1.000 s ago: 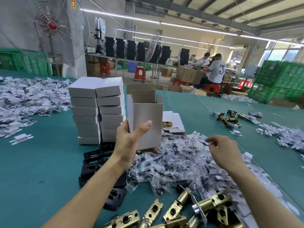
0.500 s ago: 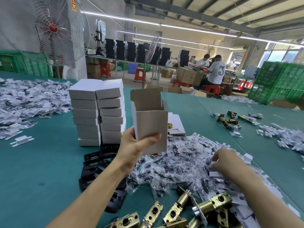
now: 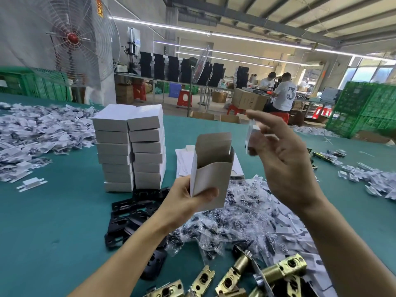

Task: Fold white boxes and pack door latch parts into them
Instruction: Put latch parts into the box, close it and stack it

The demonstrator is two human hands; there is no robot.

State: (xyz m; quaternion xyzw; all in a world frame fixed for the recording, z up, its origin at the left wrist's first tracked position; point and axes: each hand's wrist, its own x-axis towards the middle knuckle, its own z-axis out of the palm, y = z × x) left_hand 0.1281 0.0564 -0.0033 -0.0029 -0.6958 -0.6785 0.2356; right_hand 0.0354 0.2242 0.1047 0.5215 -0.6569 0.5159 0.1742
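Note:
My left hand (image 3: pixel 184 201) grips an upright white box (image 3: pixel 211 174) by its lower part, its top flap open. My right hand (image 3: pixel 282 161) is raised just right of the box's open top and pinches a small white part in a clear bag (image 3: pixel 251 139). Below lies a heap of bagged small parts (image 3: pixel 242 221). Brass door latches (image 3: pixel 246 277) lie at the near edge, black plates (image 3: pixel 130 215) left of the heap. Two stacks of closed white boxes (image 3: pixel 130 151) stand behind, with flat unfolded boxes (image 3: pixel 184 161) beside them.
The green table (image 3: pixel 53 221) carries more bagged white parts at far left (image 3: pixel 38 133) and right (image 3: pixel 368 176). A large fan (image 3: pixel 72 39) stands back left, green crates (image 3: pixel 364 108) back right. People work at a far bench (image 3: pixel 280 93).
My right hand rose from the heap with a small bagged part and now hovers beside the box's open top. My left hand has tilted and shifted the box slightly right.

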